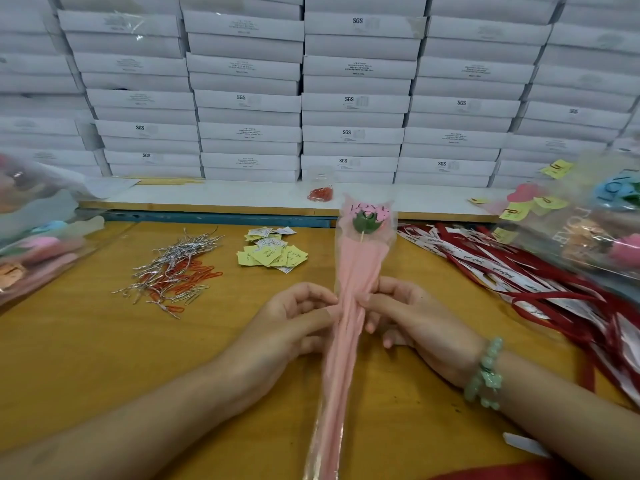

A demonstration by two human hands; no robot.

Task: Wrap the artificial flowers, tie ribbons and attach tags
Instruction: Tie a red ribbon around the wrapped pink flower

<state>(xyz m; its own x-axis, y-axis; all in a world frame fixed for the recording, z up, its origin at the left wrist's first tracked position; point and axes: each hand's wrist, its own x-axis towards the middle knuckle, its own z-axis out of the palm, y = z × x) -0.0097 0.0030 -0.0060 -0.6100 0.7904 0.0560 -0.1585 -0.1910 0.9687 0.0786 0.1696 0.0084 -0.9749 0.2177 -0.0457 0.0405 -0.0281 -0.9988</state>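
**Both hands pinch the pink wrap**

Head view: the wrapped flower (356, 271) runs up the middle of the bench (104, 358), bloom toward the far edge and tail at the near edge. The left hand (298, 320) pinches the pink sleeve from one side, fingers curled. The right hand (412, 317) pinches it from the other. Yellow tags (272, 252) lie toward the far edge, and ribbons (519, 271) lie along the right edge.

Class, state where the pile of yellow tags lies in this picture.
In the head view, the yellow tags lie on the wooden table left of centre, between the heap of silver wire ties and the pink wrapped flower.
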